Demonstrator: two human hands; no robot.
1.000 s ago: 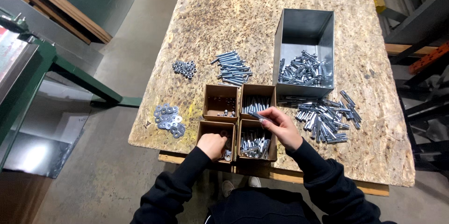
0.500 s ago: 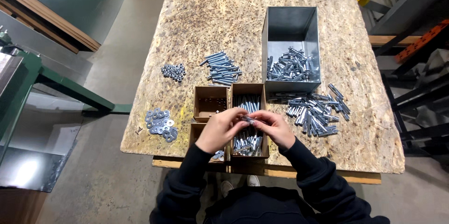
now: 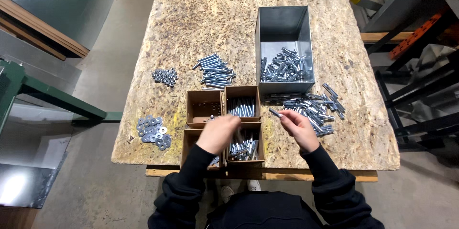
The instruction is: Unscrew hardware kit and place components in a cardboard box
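My right hand (image 3: 299,128) pinches a single silver bolt (image 3: 275,112) just left of a loose heap of bolts (image 3: 313,107) on the chipboard table. My left hand (image 3: 220,133) hovers over four small cardboard boxes, its fingers curled above the near right box (image 3: 248,148) of bolts; whether it holds anything is hidden. The far right box (image 3: 243,104) holds bolts laid side by side, and the far left box (image 3: 204,108) has a few small pieces. The near left box (image 3: 187,139) is mostly covered by my arm.
A grey metal bin (image 3: 284,49) with bolts stands behind the boxes. A row of bolts (image 3: 214,71), a cluster of nuts (image 3: 165,76) and a group of washers (image 3: 153,131) lie on the left of the table (image 3: 229,13). Metal racking stands to the right.
My hands were together over the boxes half a second ago. Now the right hand has drawn away to the right with a bolt, and the left has dropped toward the near right box.
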